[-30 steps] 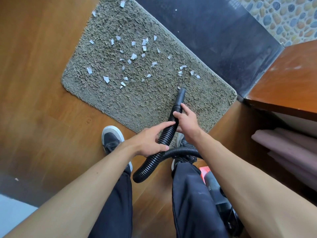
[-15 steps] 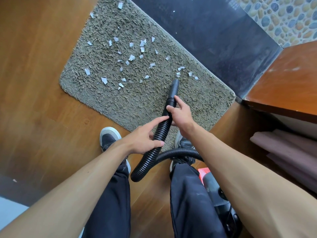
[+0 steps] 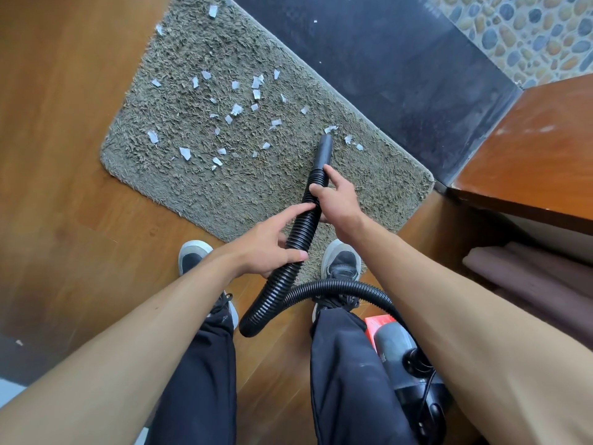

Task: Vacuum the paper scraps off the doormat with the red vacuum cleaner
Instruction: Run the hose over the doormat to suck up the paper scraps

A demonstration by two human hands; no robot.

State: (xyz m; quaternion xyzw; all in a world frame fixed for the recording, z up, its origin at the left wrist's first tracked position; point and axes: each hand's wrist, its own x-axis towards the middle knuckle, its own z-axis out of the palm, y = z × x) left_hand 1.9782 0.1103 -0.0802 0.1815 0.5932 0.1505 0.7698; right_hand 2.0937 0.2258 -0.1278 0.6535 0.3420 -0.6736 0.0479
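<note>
The right hand [image 3: 337, 200] grips the ribbed black hose [image 3: 302, 225] just behind its nozzle [image 3: 324, 149]; the left hand [image 3: 268, 248] clasps it nearer. Most paper scraps [image 3: 236, 109] lie left of the nozzle on the doormat [image 3: 256, 194].

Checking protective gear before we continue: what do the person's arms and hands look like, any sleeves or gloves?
The left hand and right hand are bare: no gloves, rings or watch show. The left forearm and right forearm are bare to the frame edge; no sleeve in view.
</note>
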